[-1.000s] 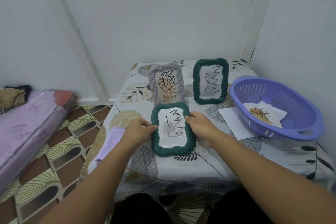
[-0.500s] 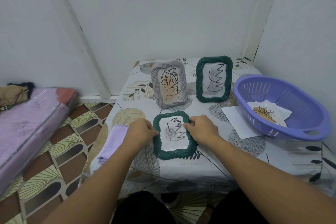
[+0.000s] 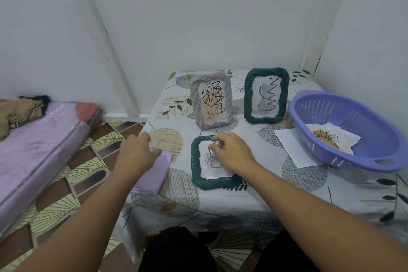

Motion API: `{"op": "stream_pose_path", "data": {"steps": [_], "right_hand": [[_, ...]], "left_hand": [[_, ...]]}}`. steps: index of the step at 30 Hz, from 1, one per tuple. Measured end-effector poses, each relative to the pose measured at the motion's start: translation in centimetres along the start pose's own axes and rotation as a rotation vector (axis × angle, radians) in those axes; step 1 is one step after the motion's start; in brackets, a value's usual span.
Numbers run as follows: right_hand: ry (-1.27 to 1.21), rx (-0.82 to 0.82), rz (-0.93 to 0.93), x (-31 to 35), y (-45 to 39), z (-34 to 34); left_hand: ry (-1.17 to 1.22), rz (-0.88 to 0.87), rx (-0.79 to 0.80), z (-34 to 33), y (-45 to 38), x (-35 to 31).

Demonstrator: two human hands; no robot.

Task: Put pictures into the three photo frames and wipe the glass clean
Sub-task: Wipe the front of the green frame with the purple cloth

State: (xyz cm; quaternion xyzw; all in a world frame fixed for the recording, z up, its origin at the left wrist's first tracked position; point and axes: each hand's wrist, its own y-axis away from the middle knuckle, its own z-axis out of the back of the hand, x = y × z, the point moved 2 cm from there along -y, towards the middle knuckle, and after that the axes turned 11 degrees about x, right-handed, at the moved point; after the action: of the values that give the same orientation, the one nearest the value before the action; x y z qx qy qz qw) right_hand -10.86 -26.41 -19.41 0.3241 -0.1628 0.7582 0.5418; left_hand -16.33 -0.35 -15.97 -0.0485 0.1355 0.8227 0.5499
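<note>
Three frames with pictures are on the table. A grey frame [image 3: 210, 99] and a green frame [image 3: 266, 95] stand upright at the back, both with black scribbles on the glass. A second green frame [image 3: 198, 174] lies flat near the front edge. My right hand [image 3: 231, 152] lies over it, with curled fingers pinching at its upper inner edge. My left hand [image 3: 136, 152] is blurred and touches the far end of a folded purple cloth [image 3: 154, 172] at the table's left edge.
A purple plastic basket [image 3: 357, 117] at the right holds loose pictures [image 3: 329, 139] and sits on a white sheet [image 3: 289, 146]. Walls close in behind and to the right. A pink mattress [image 3: 33, 150] lies on the floor at the left.
My left hand has let go of the lying green frame and moved left onto the purple cloth. My right hand has shifted from the frame's right side onto its upper part.
</note>
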Motion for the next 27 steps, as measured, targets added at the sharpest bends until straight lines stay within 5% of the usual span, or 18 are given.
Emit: {"op": "stream_pose_path", "data": {"steps": [5,9,20,27], "right_hand": [[-0.012,0.043,0.077,1.9,-0.3,-1.2],[-0.034,0.085,0.082,2.8,-0.2,-1.4],[-0.207,0.093,0.258,5.2,0.5,-0.3],[-0.386,-0.002,0.335,4.9,0.5,0.8]], "left_hand": [[-0.010,0.062,0.155,-0.3,0.2,1.9],[0.116,0.049,0.134,-0.7,0.6,2.0],[0.980,-0.230,0.375,2.5,1.6,-2.0],[1.079,-0.291,0.539,3.0,2.4,-3.6]]}}
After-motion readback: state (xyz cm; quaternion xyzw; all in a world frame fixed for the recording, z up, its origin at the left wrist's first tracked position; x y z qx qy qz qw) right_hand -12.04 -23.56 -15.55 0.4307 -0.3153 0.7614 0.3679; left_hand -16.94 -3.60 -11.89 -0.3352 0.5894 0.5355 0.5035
